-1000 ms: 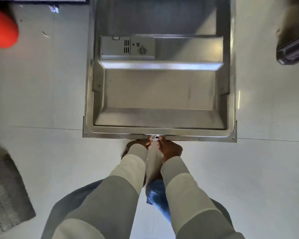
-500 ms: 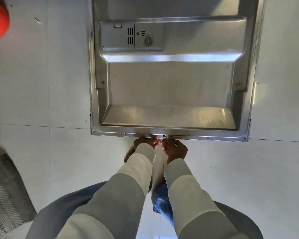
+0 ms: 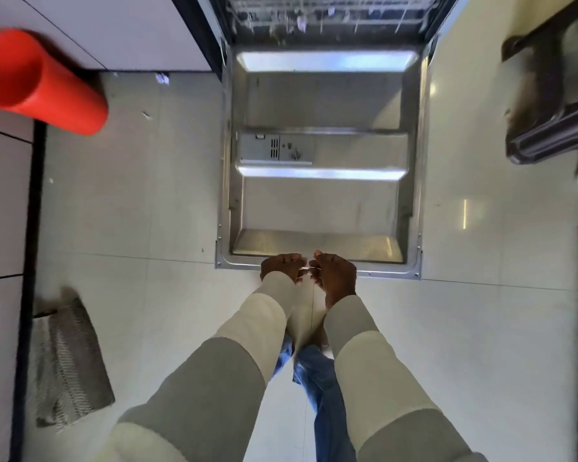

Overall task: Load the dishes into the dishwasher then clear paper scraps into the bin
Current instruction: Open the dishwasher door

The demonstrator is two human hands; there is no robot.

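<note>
Both hands on the near rim of the lowered dishwasher door.

Nearest us, two grey-and-cream sleeves (image 3: 234, 345) reach out over blue jeans (image 3: 317, 371) and the pale tiled floor (image 3: 481, 328). The left hand (image 3: 279, 268) and right hand (image 3: 336, 276) sit side by side, almost touching, at the middle of the near rim of the dishwasher door (image 3: 321, 208). Each grip is curled over that rim. The door lies flat open, steel inner face up, with the detergent box (image 3: 276, 149) partway along it. To our left a grey mat (image 3: 70, 361) lies on the floor. Farther off, small paper scraps (image 3: 162, 78) lie by the cabinet base, with a red cylinder (image 3: 40, 81) at the left edge. Beyond the hinge is the rack (image 3: 327, 18), too blurred for us to tell what it holds.
</note>
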